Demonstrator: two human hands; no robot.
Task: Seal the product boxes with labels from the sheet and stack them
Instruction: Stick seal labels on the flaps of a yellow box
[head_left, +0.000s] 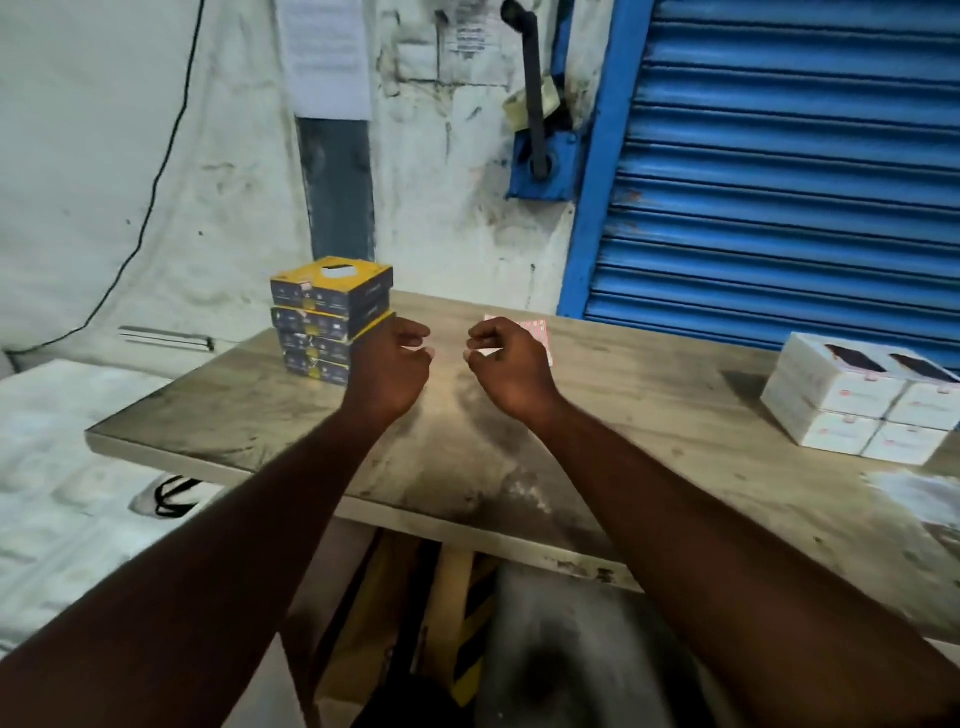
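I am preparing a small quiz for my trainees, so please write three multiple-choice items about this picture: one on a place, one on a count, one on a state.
1. Where does the stack of yellow boxes stand?
A) at the far left of the table
B) on the floor
C) at the table's right edge

2. How many boxes are in the stack?
A) two
B) four
C) seven

3. How is the blue shutter?
A) rolled up
B) lowered
C) lying on the table

Answers:
1 A, it stands beside the left hand.
2 B, four box fronts show one above another.
3 B, its slats fill the opening.
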